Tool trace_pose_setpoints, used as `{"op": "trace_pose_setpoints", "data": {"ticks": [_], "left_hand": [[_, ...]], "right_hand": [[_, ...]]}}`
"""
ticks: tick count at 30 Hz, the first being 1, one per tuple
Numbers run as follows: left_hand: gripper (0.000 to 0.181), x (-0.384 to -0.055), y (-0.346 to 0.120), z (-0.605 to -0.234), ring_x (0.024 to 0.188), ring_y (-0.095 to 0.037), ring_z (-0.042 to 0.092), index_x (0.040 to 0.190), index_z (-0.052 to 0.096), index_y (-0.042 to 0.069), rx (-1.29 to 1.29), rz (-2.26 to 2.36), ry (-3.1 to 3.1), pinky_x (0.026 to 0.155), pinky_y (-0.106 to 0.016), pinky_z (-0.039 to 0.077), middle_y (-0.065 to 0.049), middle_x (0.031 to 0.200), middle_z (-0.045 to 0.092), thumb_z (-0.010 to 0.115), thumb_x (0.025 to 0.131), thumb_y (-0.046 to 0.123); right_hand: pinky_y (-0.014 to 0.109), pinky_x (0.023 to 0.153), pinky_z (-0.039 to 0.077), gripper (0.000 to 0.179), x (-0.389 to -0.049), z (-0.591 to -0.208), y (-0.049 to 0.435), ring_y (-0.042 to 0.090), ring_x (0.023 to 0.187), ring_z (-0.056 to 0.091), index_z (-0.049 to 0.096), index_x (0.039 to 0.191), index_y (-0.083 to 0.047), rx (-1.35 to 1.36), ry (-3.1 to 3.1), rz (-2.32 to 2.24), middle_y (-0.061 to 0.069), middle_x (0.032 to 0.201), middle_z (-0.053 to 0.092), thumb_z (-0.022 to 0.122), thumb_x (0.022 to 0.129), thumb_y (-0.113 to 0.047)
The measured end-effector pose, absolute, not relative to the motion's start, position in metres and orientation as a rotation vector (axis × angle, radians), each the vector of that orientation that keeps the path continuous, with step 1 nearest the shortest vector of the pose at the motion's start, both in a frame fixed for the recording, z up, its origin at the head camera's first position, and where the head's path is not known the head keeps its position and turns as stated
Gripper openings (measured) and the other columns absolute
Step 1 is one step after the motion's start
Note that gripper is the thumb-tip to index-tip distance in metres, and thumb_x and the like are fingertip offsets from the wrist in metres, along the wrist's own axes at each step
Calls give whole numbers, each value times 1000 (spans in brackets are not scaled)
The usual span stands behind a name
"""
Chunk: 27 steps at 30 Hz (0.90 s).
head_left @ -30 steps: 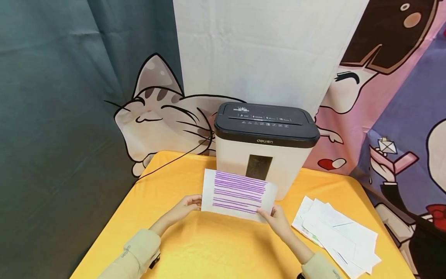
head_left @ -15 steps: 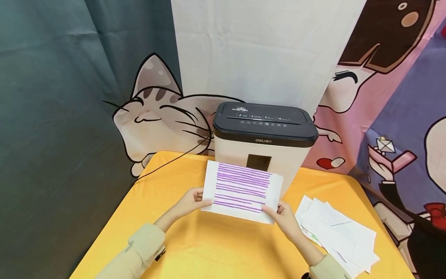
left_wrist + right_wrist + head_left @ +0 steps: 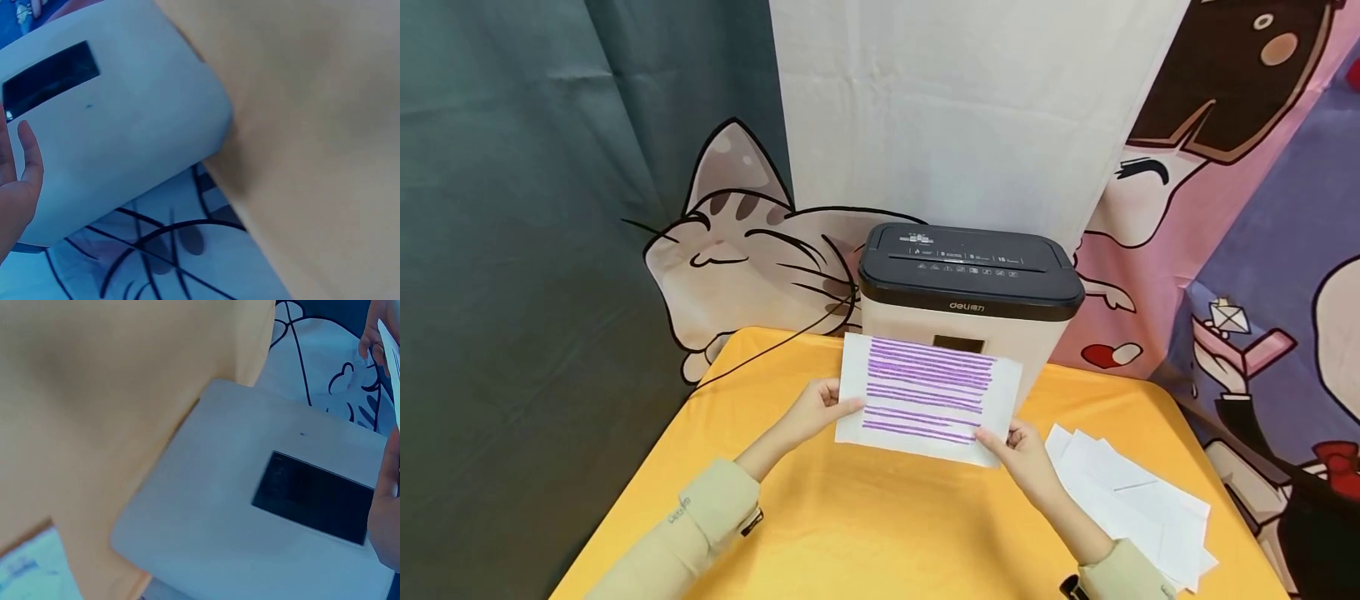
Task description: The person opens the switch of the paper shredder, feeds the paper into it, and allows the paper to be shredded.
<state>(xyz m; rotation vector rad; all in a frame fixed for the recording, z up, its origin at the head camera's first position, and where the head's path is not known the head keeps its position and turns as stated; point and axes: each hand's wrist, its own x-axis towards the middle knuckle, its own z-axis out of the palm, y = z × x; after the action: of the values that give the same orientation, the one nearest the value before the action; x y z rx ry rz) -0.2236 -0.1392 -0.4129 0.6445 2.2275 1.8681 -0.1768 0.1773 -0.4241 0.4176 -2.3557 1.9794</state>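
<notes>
A white sheet of paper [image 3: 855, 375] with purple stripes is held up by both hands in front of the paper shredder [image 3: 970, 292]. My left hand [image 3: 808, 412] pinches its left edge, thumb on the striped face. At the lower right, my right hand [image 3: 1026, 458] pinches it the same way. The sheet tilts slightly down to the right and covers part of the shredder's front. In the right wrist view the paper [image 3: 390, 356] appears nearly edge-on between the hands. The left wrist view catches the left hand [image 3: 19, 194] against the shredder's white body, with no paper visible.
Loose white sheets [image 3: 1138, 500] lie piled at the right on the yellow tablecloth [image 3: 865, 533]. The shredder has a black lid with a narrow slot [image 3: 966, 262]. A thin black cord [image 3: 767, 354] runs along the back left. Printed curtains [image 3: 955, 108] hang behind.
Both hands have raised the striped sheet and brought it slightly right, covering more of the shredder's front. The left thumb has come onto the sheet's front face.
</notes>
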Motion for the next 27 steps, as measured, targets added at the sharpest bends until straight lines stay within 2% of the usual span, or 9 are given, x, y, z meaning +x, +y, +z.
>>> {"op": "trace_pose_setpoints", "data": {"ticks": [5, 12, 14, 17, 21, 27], "left_hand": [[33, -225, -135, -394, 77, -5, 66, 110, 60, -12, 633, 1936, 2193, 70, -22, 54, -15, 97, 71, 64, 90, 14], [32, -226, -121, -370, 77, -12, 70, 116, 61, -4, 559, 1931, 2226, 67, -33, 57, -21, 103, 70, 65, 89, 13], [31, -227, -117, -366, 75, -13, 70, 115, 62, -4, 522, 1947, 2232, 67, -34, 57, -21, 101, 70, 65, 89, 13], [30, -229, -112, -360, 75, -13, 70, 114, 62, -4, 482, 1975, 2224, 67, -34, 57, -21, 100, 70, 65, 88, 12], [30, -232, -109, -352, 74, -12, 69, 112, 63, -5, 508, 1973, 2271, 67, -33, 57, -21, 98, 71, 66, 88, 12], [27, -234, -105, -337, 74, -6, 67, 107, 64, -6, 630, 1930, 2398, 67, -29, 57, -21, 95, 71, 67, 87, 11]], "right_hand": [[20, 67, 54, 36, -176, -404, 176, 0, 79, 67, 54, 117, 16, 381, -2380, 1958, -22, 87, 69, 60, 92, -8], [19, 68, 54, 27, -175, -391, 171, -1, 78, 66, 60, 109, 13, 292, -2351, 1931, -21, 83, 69, 60, 92, -8], [19, 67, 54, 20, -175, -389, 169, -1, 77, 66, 63, 104, 8, 258, -2318, 1953, -20, 82, 70, 59, 92, -8], [19, 68, 54, 8, -176, -385, 168, 0, 77, 66, 66, 97, -8, 212, -2261, 2015, -18, 82, 70, 59, 92, -8], [19, 70, 54, 20, -178, -377, 168, 0, 77, 66, 66, 90, -25, 169, -2190, 2119, -18, 83, 70, 59, 92, -7], [18, 73, 54, 27, -184, -360, 173, -1, 81, 66, 67, 91, -31, 204, -2142, 2158, -18, 88, 70, 58, 92, -6]]}}
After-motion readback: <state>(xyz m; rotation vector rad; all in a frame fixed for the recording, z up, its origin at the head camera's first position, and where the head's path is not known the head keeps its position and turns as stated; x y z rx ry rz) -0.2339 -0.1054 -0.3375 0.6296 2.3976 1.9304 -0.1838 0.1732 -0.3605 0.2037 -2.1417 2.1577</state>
